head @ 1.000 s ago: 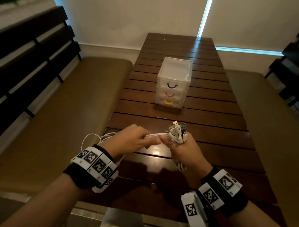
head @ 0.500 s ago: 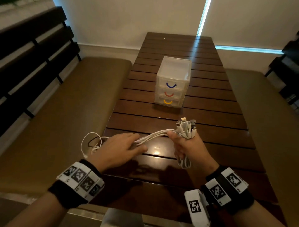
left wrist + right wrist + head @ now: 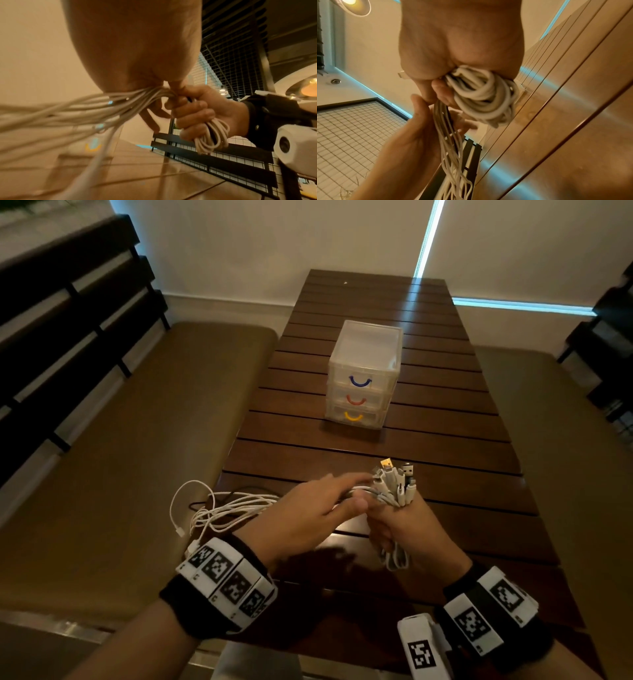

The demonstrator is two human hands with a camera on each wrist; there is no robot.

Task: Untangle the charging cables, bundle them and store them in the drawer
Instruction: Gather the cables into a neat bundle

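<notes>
No readable text, brand or number in any view | wristbands [image 3: 228, 583] beside the drawer unit [image 3: 363, 374] carry only black-and-white square code markers, no legible lettering

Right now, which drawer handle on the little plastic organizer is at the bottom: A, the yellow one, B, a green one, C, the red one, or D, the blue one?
A: on the drawer unit the yellow handle sits lowest, under the red handle and the blue handle on top; all three drawers look closed.
</notes>
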